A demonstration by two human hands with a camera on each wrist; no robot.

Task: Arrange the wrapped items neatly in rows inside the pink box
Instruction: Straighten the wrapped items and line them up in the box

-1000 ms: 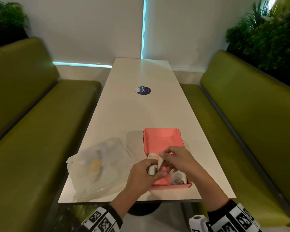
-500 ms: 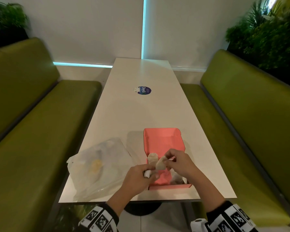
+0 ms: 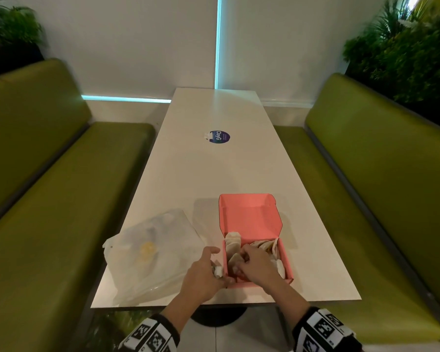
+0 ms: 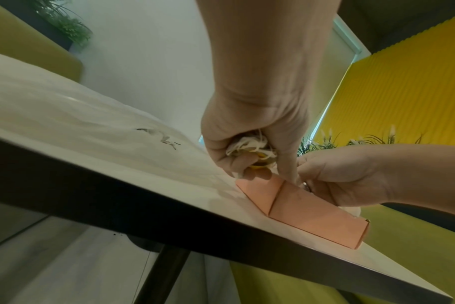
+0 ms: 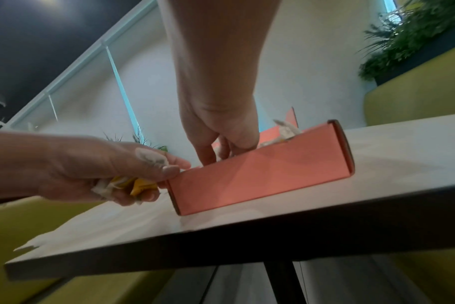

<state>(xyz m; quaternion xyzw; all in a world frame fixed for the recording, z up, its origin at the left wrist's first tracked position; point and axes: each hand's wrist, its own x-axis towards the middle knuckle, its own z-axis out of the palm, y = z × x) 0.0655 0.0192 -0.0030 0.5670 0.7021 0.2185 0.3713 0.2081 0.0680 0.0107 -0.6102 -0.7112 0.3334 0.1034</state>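
The open pink box stands near the table's front edge, lid folded back. Several paper-wrapped items lie inside it. My right hand reaches into the near left part of the box and pinches one wrapped item low between its fingertips. In the right wrist view the box's front wall hides those fingertips. My left hand sits just outside the box's left wall, gripping a bundle of white and yellow wrapped items, with its thumb touching the box corner.
A crumpled clear plastic bag lies on the white table left of the box. A round blue sticker marks the table's middle. Green benches flank both sides. The table's front edge is close below the box.
My right hand has come down from above the box into it with the wrapped item. My left hand has dropped left and now rests beside the box's left wall.
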